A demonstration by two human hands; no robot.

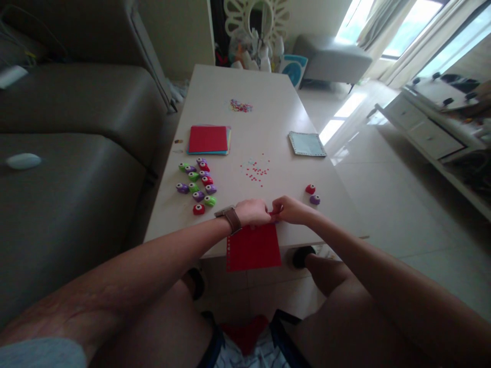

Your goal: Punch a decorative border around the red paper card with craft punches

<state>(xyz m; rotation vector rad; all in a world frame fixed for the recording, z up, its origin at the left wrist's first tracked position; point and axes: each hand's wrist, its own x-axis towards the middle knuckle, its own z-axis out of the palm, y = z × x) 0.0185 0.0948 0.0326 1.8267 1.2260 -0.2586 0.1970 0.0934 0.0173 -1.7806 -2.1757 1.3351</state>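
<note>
A red sheet of paper (253, 249) hangs partly over the table's near edge, with a row of small punched holes down its left side. My left hand (253, 212), below a brown-strapped watch, is closed on the paper's far edge. Right beside it my right hand (290, 210) is closed in a pinch at the sheet's far right corner. A bit of purple under its fingers looks like a small paper punch, mostly hidden. Two more punches, a red one (310, 189) and a purple one (315, 200), stand to the right.
Several green, purple and red punches (194, 175) stand at the left. Behind them lies a stack of coloured paper (208, 139). Paper confetti (258, 170) is scattered mid-table, with another pile (241, 106) farther back. A pale blue sheet with punched edges (307, 144) lies at the right edge.
</note>
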